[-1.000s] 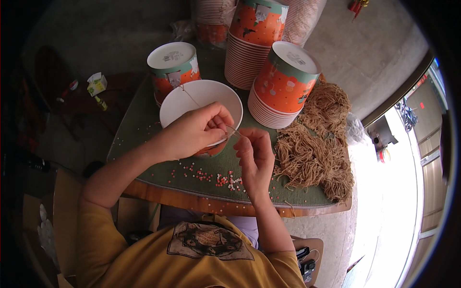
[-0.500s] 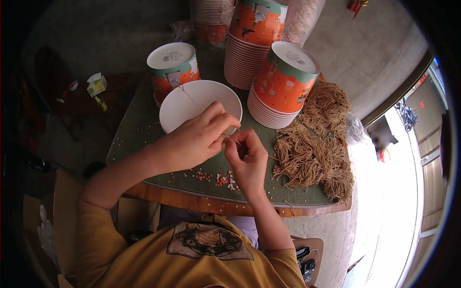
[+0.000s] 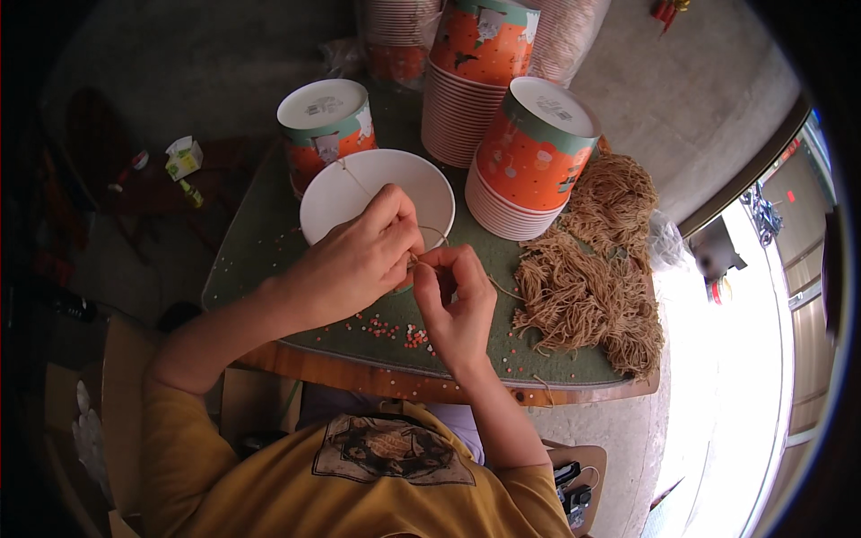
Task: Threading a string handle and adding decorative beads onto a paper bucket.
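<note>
Against the near side of a white-lined paper bucket (image 3: 417,184), my two hands meet at a loop of thin tan twine (image 3: 354,177). One stretch of the twine runs from the bucket's far left rim down to my left hand (image 3: 354,260), whose thumb and fingers are pinched on it. Fingertips of my right hand (image 3: 462,309) pinch the twine at the same spot, just right of the left fingers. A small loop arches above the fingertips, and a tail trails right toward the twine bundles (image 3: 583,287). What the fingertips cover is partly hidden.
Upside-down orange and green buckets stand behind: one at left (image 3: 327,134), a stack at right (image 3: 534,161), a taller stack (image 3: 462,112) farther back. Small red and white beads (image 3: 415,337) lie scattered near the table's front edge (image 3: 430,386). A tissue box (image 3: 184,158) sits far left.
Both hands have drawn slightly nearer to me and left, and the fingertips are closer together. The twine loop above them now shows more openly.
</note>
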### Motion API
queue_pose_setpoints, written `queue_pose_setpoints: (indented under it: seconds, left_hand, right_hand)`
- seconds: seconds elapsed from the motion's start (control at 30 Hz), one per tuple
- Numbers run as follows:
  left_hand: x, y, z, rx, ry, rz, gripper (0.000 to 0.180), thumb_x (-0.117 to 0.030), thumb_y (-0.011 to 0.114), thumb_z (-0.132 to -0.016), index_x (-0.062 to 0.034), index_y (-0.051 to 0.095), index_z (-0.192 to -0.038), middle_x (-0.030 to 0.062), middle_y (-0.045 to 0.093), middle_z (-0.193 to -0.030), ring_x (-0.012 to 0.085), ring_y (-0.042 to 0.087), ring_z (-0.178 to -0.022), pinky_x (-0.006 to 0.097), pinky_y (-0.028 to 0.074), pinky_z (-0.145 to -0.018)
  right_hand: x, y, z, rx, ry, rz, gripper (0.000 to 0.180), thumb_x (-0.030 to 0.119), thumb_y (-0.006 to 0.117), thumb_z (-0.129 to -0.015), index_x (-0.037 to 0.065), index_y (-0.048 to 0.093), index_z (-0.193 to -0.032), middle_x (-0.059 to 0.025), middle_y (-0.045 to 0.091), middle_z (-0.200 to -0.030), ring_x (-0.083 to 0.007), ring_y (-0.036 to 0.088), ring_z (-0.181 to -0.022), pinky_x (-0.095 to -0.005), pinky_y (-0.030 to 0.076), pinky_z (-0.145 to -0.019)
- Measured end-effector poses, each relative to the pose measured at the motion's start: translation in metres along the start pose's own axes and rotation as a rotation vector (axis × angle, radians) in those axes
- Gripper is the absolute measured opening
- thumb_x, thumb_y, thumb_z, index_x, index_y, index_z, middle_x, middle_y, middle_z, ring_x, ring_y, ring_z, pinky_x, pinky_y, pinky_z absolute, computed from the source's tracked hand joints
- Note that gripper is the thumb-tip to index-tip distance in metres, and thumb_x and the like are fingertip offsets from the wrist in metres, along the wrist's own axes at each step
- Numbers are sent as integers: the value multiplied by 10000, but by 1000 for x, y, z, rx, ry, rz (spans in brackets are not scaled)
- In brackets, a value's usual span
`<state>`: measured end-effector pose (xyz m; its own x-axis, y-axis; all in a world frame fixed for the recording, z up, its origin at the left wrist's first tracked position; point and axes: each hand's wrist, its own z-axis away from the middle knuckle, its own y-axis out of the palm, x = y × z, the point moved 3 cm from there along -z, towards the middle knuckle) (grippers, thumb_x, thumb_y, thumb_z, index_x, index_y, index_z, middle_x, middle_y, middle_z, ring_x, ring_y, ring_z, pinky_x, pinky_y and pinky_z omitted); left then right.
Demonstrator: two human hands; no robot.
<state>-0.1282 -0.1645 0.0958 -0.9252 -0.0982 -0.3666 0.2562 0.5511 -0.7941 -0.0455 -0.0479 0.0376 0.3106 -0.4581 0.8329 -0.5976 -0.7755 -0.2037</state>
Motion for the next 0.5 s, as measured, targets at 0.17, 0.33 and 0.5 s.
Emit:
queue_pose_setpoints:
  seconds: [0.17,0.33,0.5]
  left_hand:
    - [4,0,0,18,-28,81,145,43,609,-795,19,538,-920,105,452,-1026,258,602,-881,371,530,-729]
    - [4,0,2,30,-40,79,209,62,600,-788,-11,562,-981,91,453,-1030,235,581,-909,346,516,-750]
    - [7,-2,3,18,-78,78,258,67,604,-778,-34,573,-1013,80,453,-1043,214,563,-925,316,508,-743]
  right_hand:
    - [-1,2,-2,-6,-3,64,117,45,676,-835,13,565,-851,-42,594,-767,-107,576,-619,-243,458,-525]
    - [-9,5,0,26,203,-264,91,18,640,-862,4,551,-856,-30,614,-754,-61,568,-647,-216,466,-565]
    - [-12,6,2,19,228,-296,72,60,611,-909,24,550,-897,64,525,-733,10,422,-653,-154,344,-584]
